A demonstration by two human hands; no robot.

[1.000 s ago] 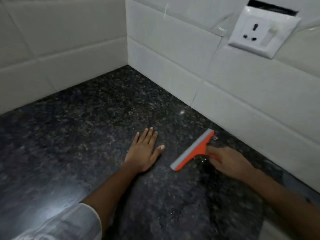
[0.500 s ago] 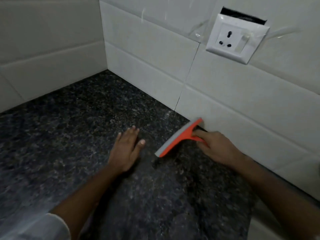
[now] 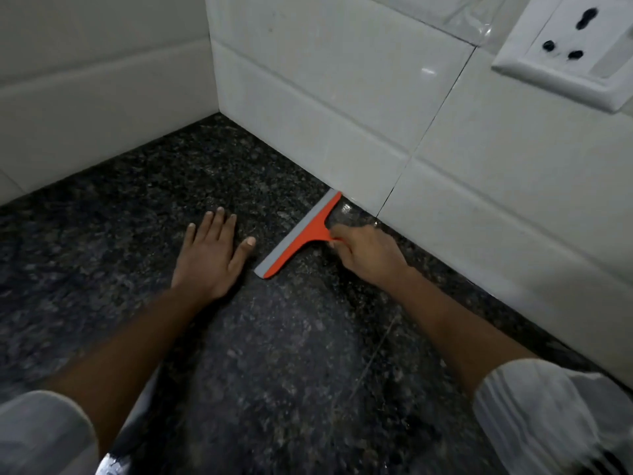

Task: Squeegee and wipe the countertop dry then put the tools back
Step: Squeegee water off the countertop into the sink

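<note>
While right hand grips the orange squeegee handle, blade meets countertop.
Left hand lies flat, fingers spread; blade tip near wall tile.

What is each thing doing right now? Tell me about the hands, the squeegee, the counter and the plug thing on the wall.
Left hand: flat on the counter, fingers spread, holding nothing.
Right hand: closed around the squeegee handle.
Squeegee: blade down on the counter, far end at the wall.
Counter: dark stone, a wet shine near the wall.
Socket: on the wall, nothing plugged in.
</note>
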